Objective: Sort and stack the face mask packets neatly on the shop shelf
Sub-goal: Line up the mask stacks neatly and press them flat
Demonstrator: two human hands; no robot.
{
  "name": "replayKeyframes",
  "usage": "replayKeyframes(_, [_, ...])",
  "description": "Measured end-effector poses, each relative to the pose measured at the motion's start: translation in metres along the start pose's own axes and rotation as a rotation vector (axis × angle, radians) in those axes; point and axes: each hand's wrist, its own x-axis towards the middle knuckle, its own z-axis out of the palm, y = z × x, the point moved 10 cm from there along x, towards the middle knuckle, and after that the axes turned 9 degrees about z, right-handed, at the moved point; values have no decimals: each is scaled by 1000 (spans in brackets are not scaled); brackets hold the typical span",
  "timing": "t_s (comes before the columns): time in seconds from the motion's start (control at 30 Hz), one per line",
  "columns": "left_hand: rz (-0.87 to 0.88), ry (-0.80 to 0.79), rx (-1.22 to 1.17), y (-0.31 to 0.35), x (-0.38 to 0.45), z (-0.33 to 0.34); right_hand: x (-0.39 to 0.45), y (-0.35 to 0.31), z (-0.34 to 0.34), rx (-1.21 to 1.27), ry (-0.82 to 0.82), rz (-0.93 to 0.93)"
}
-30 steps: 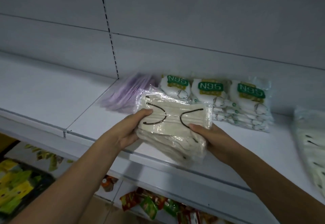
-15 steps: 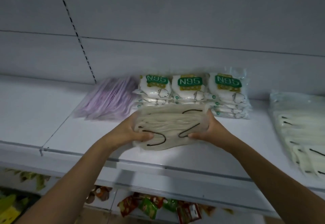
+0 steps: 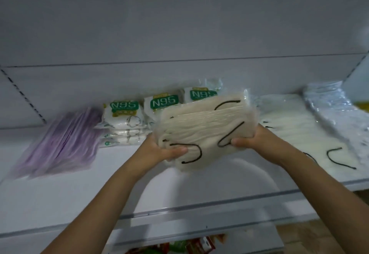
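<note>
A bundle of cream mask packets with black ear loops hangs just above the white shelf, tilted. My left hand grips its near left corner with the thumb on top. My right hand grips its right edge. Behind it stand stacks of N95 packets, partly hidden by the bundle. To the right, more cream packets lie flat on the shelf.
Purple mask packets lie at the left of the shelf. Light blue packets lie at the far right. The grey back panel rises behind. Colourful snack packs show on the shelf below.
Both hands have carried the cream bundle to the right, in front of the right N95 stack, toward the cream pile. The view has swung right with it.
</note>
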Motion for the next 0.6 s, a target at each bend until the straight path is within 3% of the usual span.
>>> replayKeyframes(0.23, [68,-206,-36,29,100,135,-36,7,-158,206,336,-70])
replayKeyframes(0.27, [59,-164,-84,28,115,147,-40,7,-177,235,367,-86])
replayKeyframes(0.33, [20,95,-268,19,145,146,-48,7,-213,332,434,-115])
replayKeyframes(0.37, [46,217,-237,16,157,141,-51,9,-232,404,484,-137])
replayKeyframes(0.43, [189,230,237,17,179,147,-51,21,-264,493,579,-162])
replayKeyframes(0.53, [333,-95,1114,-21,194,197,-37,44,-280,443,671,-95])
replayKeyframes(0.6, [287,-237,1487,-50,193,210,-20,56,-272,390,663,-33])
